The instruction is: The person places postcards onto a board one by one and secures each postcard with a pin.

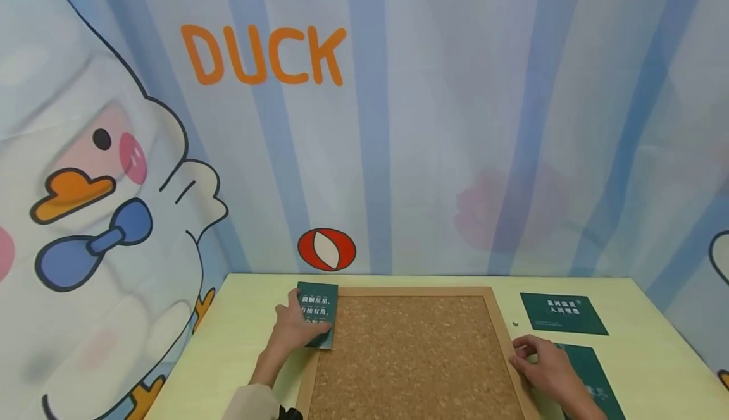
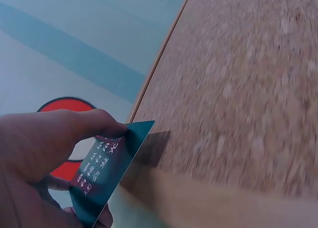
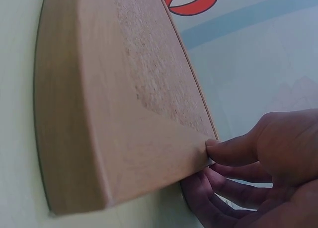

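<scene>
My left hand (image 1: pixel 292 326) grips a green card (image 1: pixel 323 328) with white printed characters. The card covers the upper left corner of a wood-framed cork board (image 1: pixel 410 350). In the left wrist view, the thumb lies across the card (image 2: pixel 130 143), which is tilted, with its edge over the cork and other fingers behind it. Along the board's right side, my right hand (image 1: pixel 548 369) has curled fingers. In the right wrist view, its thumb (image 3: pixel 236 147) is at the rim of the board (image 3: pixel 139 148), with the fingers beside and below the edge. Part of their contact is hidden.
A green printed card (image 1: pixel 564 313) lies to the right of the board. Another green card (image 1: pixel 595 385) is partly behind my right hand. A small shiny round piece (image 1: pixel 515 324) sits on the pale yellow table (image 1: pixel 239 325). A striped cloth backdrop (image 1: pixel 421 123) rises behind.
</scene>
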`<state>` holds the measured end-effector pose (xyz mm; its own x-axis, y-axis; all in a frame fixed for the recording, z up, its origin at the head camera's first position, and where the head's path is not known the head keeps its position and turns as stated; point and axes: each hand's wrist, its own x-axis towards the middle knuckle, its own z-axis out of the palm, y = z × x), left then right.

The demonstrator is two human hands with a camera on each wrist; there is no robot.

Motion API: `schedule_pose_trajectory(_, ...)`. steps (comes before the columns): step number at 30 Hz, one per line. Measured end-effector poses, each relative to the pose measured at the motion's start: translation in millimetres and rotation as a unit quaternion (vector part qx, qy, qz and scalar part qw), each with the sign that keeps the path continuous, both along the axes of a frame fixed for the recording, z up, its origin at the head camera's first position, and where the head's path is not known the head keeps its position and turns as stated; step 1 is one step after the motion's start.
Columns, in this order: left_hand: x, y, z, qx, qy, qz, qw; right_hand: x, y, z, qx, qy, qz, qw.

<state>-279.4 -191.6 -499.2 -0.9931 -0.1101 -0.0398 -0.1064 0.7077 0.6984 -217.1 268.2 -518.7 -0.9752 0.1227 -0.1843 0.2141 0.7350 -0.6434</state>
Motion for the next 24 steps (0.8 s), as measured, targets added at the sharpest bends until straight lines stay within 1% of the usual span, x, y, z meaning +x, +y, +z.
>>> schedule_pose_trajectory(5, -0.1, 23, -1.3, 0.008, 0.009, -0.007, 0.9999, 0.5, -1, 1.2, 0.001, 0.0, -0.004, 1.0)
schedule_pose_trajectory(9, 1.7, 38, -3.5, 0.014, 0.017, -0.022, 0.9995, 0.8, 0, -0.6, 0.003, 0.002, -0.001, 1.0)
schedule_pose_trajectory(14, 4.4, 47, -4.4, 0.017, 0.025, -0.033, 0.999, 0.7, -1, -2.0, 0.001, 0.003, 0.002, 1.0)
schedule_pose_trajectory(17, 6.7, 52, -2.4, 0.018, 0.027, -0.038, 0.9988, 0.9, -1, -1.9, 0.0, 0.003, 0.002, 1.0)
schedule_pose_trajectory(20, 9.1, 56, -0.6, 0.007, 0.015, -0.041, 0.999, 1.1, 0, -1.6, -0.001, 0.004, 0.001, 1.0)
schedule_pose_trajectory(24, 11.4, 60, 1.5, -0.035, -0.011, -0.045, 0.9983, 1.3, 0, -0.9, 0.0, 0.007, 0.0, 1.0)
